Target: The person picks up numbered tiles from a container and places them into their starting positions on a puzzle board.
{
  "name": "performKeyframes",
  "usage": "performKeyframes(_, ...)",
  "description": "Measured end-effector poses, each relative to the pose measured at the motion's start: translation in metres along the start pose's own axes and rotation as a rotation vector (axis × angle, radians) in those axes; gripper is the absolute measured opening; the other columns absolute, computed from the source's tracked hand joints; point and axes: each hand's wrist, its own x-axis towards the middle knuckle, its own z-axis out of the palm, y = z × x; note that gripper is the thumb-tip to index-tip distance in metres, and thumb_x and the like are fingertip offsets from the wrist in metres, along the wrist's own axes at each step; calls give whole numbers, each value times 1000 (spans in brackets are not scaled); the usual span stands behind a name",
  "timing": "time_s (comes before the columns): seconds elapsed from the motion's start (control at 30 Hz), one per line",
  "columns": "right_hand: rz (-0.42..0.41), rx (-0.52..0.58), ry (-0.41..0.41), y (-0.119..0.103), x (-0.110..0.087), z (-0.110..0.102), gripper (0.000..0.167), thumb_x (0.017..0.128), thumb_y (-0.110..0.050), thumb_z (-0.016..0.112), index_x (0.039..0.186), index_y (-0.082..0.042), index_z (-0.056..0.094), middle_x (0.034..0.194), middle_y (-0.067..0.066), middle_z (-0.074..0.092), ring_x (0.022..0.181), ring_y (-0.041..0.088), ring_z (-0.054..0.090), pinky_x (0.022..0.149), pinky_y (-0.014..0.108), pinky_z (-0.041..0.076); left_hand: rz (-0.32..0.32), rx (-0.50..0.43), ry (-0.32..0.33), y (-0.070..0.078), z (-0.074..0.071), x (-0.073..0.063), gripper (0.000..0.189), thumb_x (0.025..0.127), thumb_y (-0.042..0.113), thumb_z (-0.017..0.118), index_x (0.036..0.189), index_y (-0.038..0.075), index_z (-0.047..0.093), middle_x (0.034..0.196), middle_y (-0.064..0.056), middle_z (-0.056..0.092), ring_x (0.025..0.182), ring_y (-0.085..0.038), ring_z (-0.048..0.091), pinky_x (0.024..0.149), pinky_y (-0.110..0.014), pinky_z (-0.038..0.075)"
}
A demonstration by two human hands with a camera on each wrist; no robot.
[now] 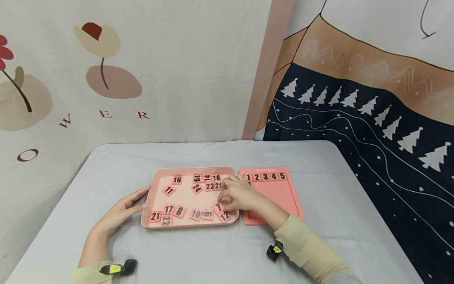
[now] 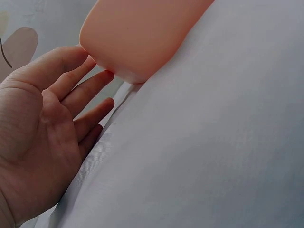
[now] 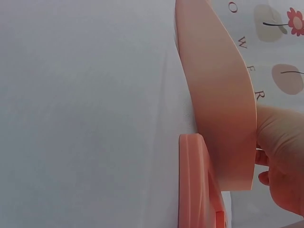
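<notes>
Fingers of the left hand [image 1: 122, 211] were loosely spread, thumb and fingertips resting against the left end of the tray [image 1: 186, 200] and gripping nothing. The forearm [image 1: 93, 246] rose from the lower left. The right hand [image 1: 239, 193] reached in over the tray's right end, back upward, its fingers bent down close to tile 7 [image 1: 218, 207]; whether they pinched it or were slightly apart could not be told. The right arm slanted in from the lower right, crossing the board [image 1: 274, 201], which lay just beside the tray.

Other numbered tiles lay about the tray, among them 16 [image 1: 177, 180], 21 [image 1: 155, 216] and 12 [image 1: 224, 216], which was just beside tile 7. Tiles 1 to 5 lined the board's top row; below the 1, another tile was mostly covered by the hand, its number unclear. Tile 20 [image 1: 218, 185] was partly covered too. In the right wrist view the tray's wall hid most of the fingers; the left wrist view caught only one corner of the tray, cut off above.
</notes>
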Motion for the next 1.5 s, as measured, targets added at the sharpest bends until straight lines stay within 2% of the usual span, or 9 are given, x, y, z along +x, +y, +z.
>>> performKeyframes(0.23,8,-6,-12,1,2,1,22,72,-35,77,94,-34,76,96,-10,51,91,10,40,79,30,32,2,1,4,-1,-1,0,57,96,8,57,147,3,34,152,2,33,128,11,27,97,-3,23)
performKeyframes(0.47,34,11,-45,0,4,1,26,69,-29,78,94,-35,75,95,-11,50,91,10,39,79,30,31,4,1,-4,0,1,-1,57,96,9,57,148,3,34,154,-3,31,128,12,27,97,-3,23)
performKeyframes(0.7,44,20,-59,-1,8,0,21,69,-29,78,90,-34,75,93,-11,51,89,10,39,79,29,31,-1,-13,0,3,0,-2,57,96,9,57,147,2,34,152,1,34,128,12,28,97,-3,23)
performKeyframes(1.0,58,48,-95,0,10,1,17,71,-35,78,87,-36,74,94,-12,50,90,9,39,80,28,30,-16,-1,-1,0,0,0,57,96,10,57,148,4,34,154,-10,29,128,12,27,96,-2,23)
performKeyframes(1.07,63,52,-99,1,9,1,19,69,-35,79,88,-36,74,95,-11,51,91,10,39,82,29,32,-17,0,-2,0,0,0,57,96,11,57,148,5,34,154,-10,28,128,12,26,96,-2,23)
performKeyframes(1.13,69,54,-105,2,8,1,23,67,-35,81,89,-36,74,96,-11,51,94,10,40,92,34,33,-13,0,-2,0,0,0,57,96,10,57,148,4,34,154,-10,29,128,11,27,96,-2,23)
performKeyframes(1.27,72,50,-118,3,7,1,28,66,-36,83,93,-35,75,97,-11,51,99,11,40,107,51,24,-10,-1,1,0,0,0,57,96,10,57,148,4,34,154,-6,31,128,12,27,96,-2,23)
performKeyframes(1.33,75,46,-120,3,7,1,29,66,-36,83,94,-35,75,97,-11,51,99,11,40,108,52,23,-7,-2,2,0,0,0,57,96,9,57,148,4,34,154,-4,31,128,12,27,96,-2,23)
performKeyframes(1.5,71,34,-89,2,6,1,27,68,-38,82,93,-32,75,96,-10,51,97,11,41,103,46,30,-6,-4,2,1,0,0,57,96,9,57,148,3,34,153,-2,32,128,11,27,96,-3,23)
